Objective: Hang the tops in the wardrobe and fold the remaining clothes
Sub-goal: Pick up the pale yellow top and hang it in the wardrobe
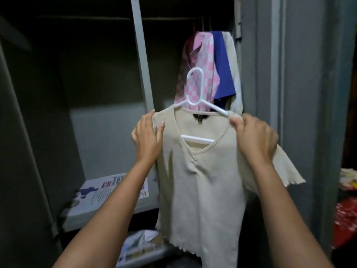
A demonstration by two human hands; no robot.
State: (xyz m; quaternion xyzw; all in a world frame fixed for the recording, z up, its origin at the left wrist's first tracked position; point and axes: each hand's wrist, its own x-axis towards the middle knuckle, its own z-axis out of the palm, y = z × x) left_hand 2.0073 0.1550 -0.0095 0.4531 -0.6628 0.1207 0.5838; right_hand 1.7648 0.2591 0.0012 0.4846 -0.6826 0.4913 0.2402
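We seat the cream top (201, 171) on its white hanger (195, 93), left hand (146, 136) clasping one shoulder, right hand (253, 134) pinching the other (hook still free), and next it needs lifting onto the wardrobe rail (173, 18)

Two bare forearms in view, no sleeves, watch or bracelets visible. Left hand (146, 136): pale, fairly long nails. Right hand (253, 138): no rings seen.

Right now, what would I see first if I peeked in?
A cream top on a white hanger, held up in the middle by a left hand and a right hand. Behind it, at the wardrobe's right, hang a pink checked shirt and a blue garment.
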